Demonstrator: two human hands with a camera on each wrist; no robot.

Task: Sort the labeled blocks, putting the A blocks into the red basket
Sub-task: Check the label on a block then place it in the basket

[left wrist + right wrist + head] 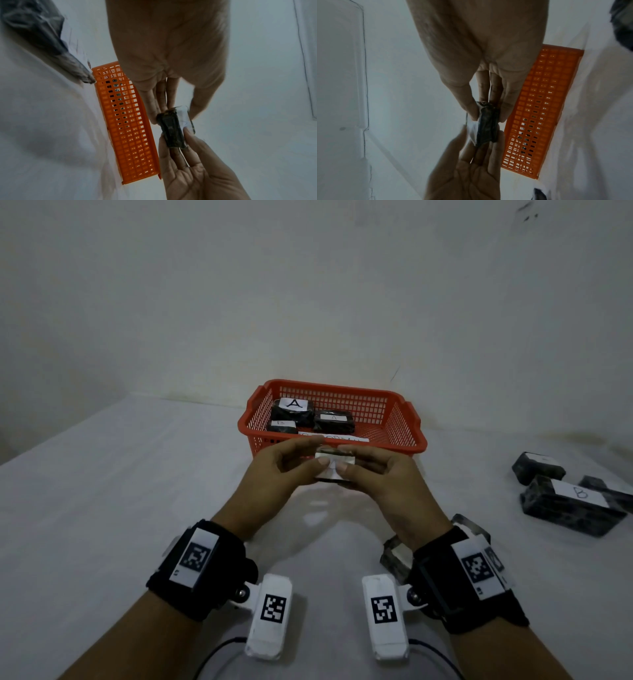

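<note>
Both hands hold one small dark block [334, 470] with a white label just in front of the red basket [416, 446], above the table. My left hand [320, 451] pinches its left end and my right hand [344, 458] pinches its right end. Both thumbs cover the label's letter. In the left wrist view the block [171, 129] sits between thumb and fingers of both hands, beside the basket [130, 121]. The basket holds two blocks marked A [293, 409] [334, 421] and a third block [281, 426] whose letter is hard to read.
At the right lie a dark block marked B [579, 505] and another block [537, 467] behind it. One more block [397, 556] lies under my right wrist. The basket stands against the white wall on a white cloth-covered table [137, 491].
</note>
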